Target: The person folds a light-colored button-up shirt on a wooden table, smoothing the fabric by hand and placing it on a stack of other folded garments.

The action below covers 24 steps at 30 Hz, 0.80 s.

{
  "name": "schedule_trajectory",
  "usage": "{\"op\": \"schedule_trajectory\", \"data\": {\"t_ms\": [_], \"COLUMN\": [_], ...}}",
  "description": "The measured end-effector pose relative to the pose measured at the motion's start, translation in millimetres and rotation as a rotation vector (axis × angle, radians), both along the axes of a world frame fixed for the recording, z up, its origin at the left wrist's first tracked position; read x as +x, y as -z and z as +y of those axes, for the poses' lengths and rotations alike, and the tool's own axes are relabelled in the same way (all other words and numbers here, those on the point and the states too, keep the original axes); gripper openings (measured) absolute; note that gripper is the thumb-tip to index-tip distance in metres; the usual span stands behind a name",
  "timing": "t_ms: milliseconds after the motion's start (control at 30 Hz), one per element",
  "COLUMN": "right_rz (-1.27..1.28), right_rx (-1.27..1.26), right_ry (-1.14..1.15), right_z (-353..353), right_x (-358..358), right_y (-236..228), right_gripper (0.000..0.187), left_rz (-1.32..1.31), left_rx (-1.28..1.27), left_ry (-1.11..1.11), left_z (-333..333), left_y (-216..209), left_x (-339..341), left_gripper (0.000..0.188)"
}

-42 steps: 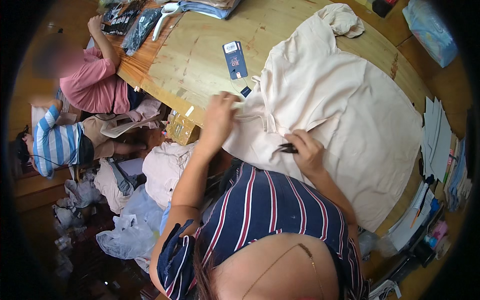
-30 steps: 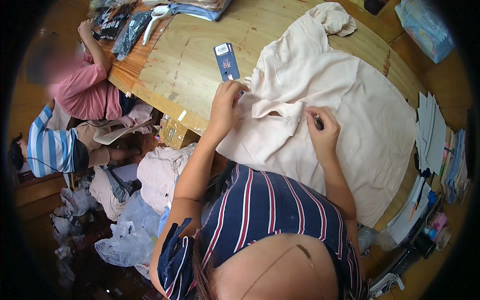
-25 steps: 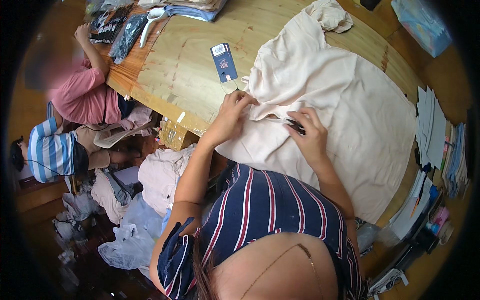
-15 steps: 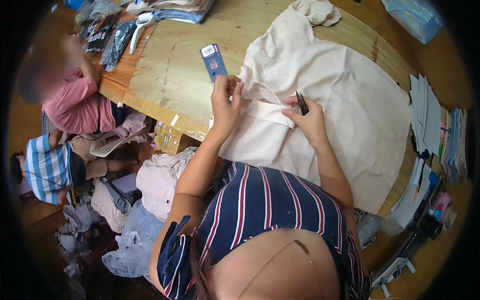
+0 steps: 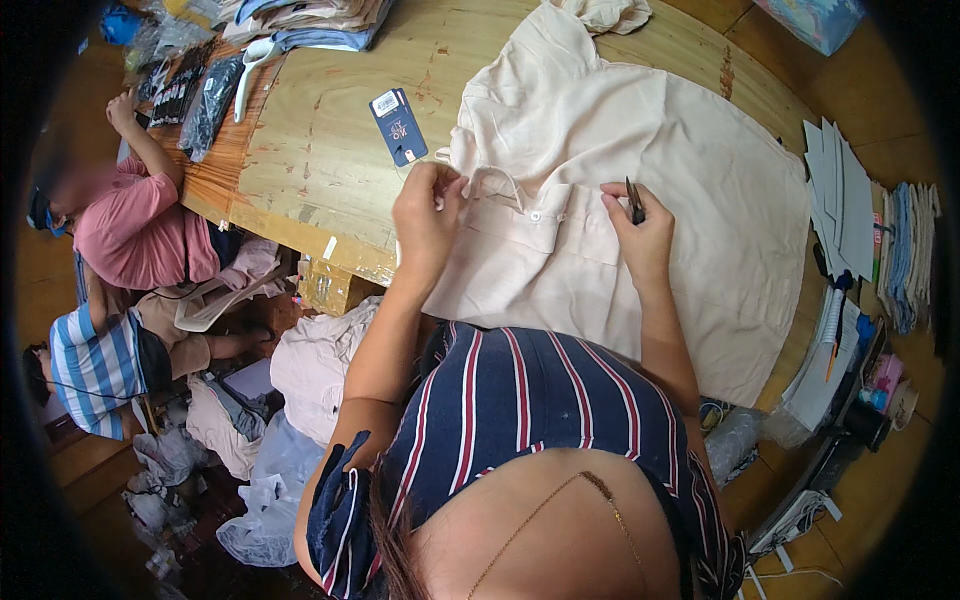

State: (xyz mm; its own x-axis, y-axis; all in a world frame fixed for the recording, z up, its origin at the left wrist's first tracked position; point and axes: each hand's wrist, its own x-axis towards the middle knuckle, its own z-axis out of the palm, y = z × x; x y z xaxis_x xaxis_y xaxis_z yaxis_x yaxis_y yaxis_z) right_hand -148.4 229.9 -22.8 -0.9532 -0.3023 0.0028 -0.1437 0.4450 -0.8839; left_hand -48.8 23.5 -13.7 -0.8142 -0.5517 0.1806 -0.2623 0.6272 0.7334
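A cream garment (image 5: 690, 200) is spread over the table, with a buttoned band (image 5: 545, 225) lying across its near part. My left hand (image 5: 428, 220) pinches the fabric at the left end of this band, its fingers closed. At the band's other end is my right hand (image 5: 645, 235), closed around small dark thread snips (image 5: 634, 203) that point away from me. The thumb and fingertips of that hand rest by the band's edge. Just beyond my left hand lies a dark blue hang tag (image 5: 398, 128) on the tabletop.
Folded garments (image 5: 310, 22), a white handled tool (image 5: 255, 75) and plastic-wrapped packets (image 5: 208, 108) are at the table's far left. A person in pink (image 5: 145, 225) sits beyond its left edge. White papers (image 5: 838, 205) lie to the right; cloth (image 5: 325, 365) is piled below left.
My hands have moved apart, and the band lies flatter between them with its button showing. The whole view has shifted slightly. The person in pink has raised an arm.
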Motion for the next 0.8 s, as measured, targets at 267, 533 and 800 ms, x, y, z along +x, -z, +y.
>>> {"op": "schedule_trajectory", "data": {"t_ms": [267,533,800], "right_rz": [0.396,0.104,-0.075], "right_rx": [0.164,-0.058,-0.173], "right_ry": [-0.341,-0.39,-0.346], "right_z": [-41.9,-30.8,-17.8], "right_x": [29.4,10.2,7.3], "right_y": [-3.1,6.6,1.1], "right_gripper": [0.018,0.013,0.014], "left_rz": [-0.187,0.082,-0.005], "left_rx": [-0.056,0.02,0.571], "left_ry": [0.11,0.355,0.476], "left_z": [13.5,-9.5,-19.4], "left_y": [23.7,13.4,14.8], "left_x": [7.5,1.1,-6.3], "left_gripper": [0.023,0.021,0.015]}}
